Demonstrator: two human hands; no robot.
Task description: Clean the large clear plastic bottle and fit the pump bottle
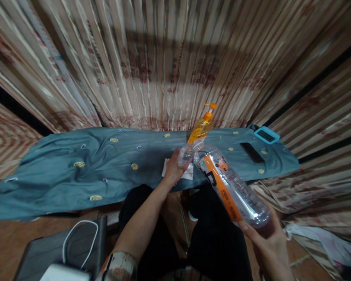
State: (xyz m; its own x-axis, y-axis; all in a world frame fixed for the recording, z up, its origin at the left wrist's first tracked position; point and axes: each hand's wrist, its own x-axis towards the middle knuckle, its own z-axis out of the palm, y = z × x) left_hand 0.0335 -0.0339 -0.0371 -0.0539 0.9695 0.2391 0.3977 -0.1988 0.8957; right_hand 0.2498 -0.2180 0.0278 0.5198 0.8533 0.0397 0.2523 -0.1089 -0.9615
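1. Nearest the wearer's eyes, a patterned cuff (121,267) circles the left forearm; beyond it the left hand (174,168) is curled around a clear plastic piece (185,156), whose exact shape I can't make out.
2. Lower down, the right hand (267,242) cups the base of a large clear bottle (234,187), thumb on the near side; its other fingers are mostly hidden.
3. That bottle slants above the knees, its upper end beside the clear piece; whether they touch, I can't tell. I'd judge it light, thin-walled and slick, likely to buckle under a squeeze. Broad, gentle support at base and shoulder should suit it best.
4. Under the left hand, a white tissue (188,172) lies on the blue-green cloth (148,154); just behind stands an orange pump bottle (199,130).
5. Farther right rest a dark phone (252,152) and a blue-rimmed clock (266,135), before pleated curtains (163,58).
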